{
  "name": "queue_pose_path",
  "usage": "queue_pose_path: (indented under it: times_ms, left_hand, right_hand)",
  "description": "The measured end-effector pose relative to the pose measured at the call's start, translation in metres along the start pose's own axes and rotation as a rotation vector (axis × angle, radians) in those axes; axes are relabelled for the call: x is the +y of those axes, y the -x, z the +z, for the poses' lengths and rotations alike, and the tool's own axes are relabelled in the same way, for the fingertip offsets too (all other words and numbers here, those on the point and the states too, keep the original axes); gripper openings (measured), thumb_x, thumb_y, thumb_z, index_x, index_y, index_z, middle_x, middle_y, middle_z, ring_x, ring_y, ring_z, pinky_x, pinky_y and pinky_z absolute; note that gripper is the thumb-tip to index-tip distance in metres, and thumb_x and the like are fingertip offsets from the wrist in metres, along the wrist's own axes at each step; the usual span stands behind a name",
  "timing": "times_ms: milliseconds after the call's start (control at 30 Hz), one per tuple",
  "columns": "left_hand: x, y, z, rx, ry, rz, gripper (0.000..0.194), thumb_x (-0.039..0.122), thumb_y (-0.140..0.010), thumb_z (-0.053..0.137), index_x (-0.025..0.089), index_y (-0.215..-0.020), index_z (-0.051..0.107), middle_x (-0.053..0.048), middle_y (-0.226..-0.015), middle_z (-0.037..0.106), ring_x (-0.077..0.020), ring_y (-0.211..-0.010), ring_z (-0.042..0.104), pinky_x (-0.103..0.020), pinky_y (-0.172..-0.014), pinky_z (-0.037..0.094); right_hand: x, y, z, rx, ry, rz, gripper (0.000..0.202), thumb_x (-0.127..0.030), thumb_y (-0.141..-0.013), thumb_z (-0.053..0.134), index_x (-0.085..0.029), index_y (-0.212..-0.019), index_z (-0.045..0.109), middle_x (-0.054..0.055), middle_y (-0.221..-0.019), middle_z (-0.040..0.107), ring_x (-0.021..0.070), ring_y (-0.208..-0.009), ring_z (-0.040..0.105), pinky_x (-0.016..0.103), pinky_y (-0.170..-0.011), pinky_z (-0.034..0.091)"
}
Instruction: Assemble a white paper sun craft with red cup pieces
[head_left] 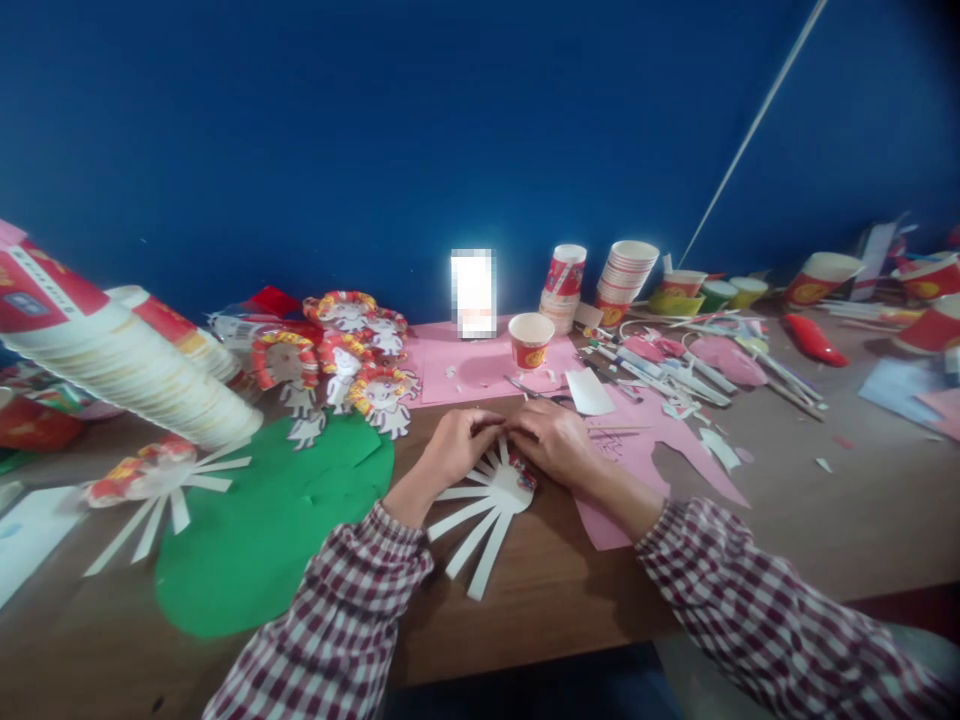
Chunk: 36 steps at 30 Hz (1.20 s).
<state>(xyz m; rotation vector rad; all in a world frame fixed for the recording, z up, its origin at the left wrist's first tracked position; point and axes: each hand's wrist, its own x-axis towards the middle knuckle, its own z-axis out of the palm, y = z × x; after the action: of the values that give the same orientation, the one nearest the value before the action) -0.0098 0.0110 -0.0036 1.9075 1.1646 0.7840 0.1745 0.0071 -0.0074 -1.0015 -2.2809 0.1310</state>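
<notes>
Two cup stacks (568, 285) (624, 285), single cup (532, 345) beyond hands (459, 442) (555, 438).

- Brown wooden table (810, 490), carrying everything here
- Green paper (262, 545), flat on the wood
- White paper (34, 530), left of the green paper
- Cut cup (510, 492), strips fanned, just right of the green paper
- Pink sheet (480, 382), behind and right of it
- Jagged pink paper (637, 455), farther right of it
- Red object (814, 342), well right of it
</notes>
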Motion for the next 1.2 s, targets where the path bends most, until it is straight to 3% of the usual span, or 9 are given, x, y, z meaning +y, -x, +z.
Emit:
queue_pose_path:
  times_ms: [167,367,867,1200]
  left_hand:
    - [0.0036,0.0019,-0.0034,-0.07,-0.025,-0.04,0.031,0.034,-0.083,0.049,0.012,-0.08,0.071,-0.003,-0.066,0.067,-0.0145,-0.061,0.059,-0.02,-0.054,0.041]
    - [0.0079,0.0027,-0.0041,-0.054,-0.196,-0.062,0.032,0.031,-0.083,0.047,0.011,-0.067,0.066,-0.003,-0.06,0.063,-0.0128,-0.058,0.054,-0.02,-0.053,0.035]
    - [0.0056,0.0057,-0.0021,0.038,-0.431,0.059,0.021,0.022,-0.085,0.049,0.014,-0.077,0.066,-0.005,-0.075,0.062,-0.0134,-0.068,0.054,-0.022,-0.06,0.035]
    - [0.0032,0.0039,-0.0008,0.021,-0.413,0.016,0.022,0.025,-0.084,0.049,0.014,-0.082,0.069,-0.006,-0.078,0.062,-0.0146,-0.071,0.056,-0.024,-0.062,0.037]
  right_hand:
    - [-0.0005,0.0009,0.0007,-0.005,0.018,-0.015,0.009,-0.018,-0.084,0.056,-0.018,-0.083,0.065,0.003,-0.078,0.062,0.0153,-0.075,0.056,0.025,-0.068,0.041]
    - [-0.0009,0.0013,0.0011,-0.004,0.043,-0.024,0.009,-0.018,-0.084,0.056,-0.018,-0.084,0.065,0.004,-0.079,0.062,0.0156,-0.077,0.056,0.026,-0.07,0.041]
    - [-0.0002,0.0016,0.0031,-0.016,0.053,0.062,0.007,-0.022,-0.084,0.058,-0.017,-0.085,0.064,0.004,-0.08,0.066,0.0166,-0.076,0.059,0.025,-0.068,0.042]
    - [0.0021,0.0025,0.0042,-0.063,-0.001,0.117,0.01,-0.025,-0.083,0.061,-0.019,-0.089,0.066,0.003,-0.084,0.068,0.0164,-0.079,0.06,0.025,-0.069,0.041]
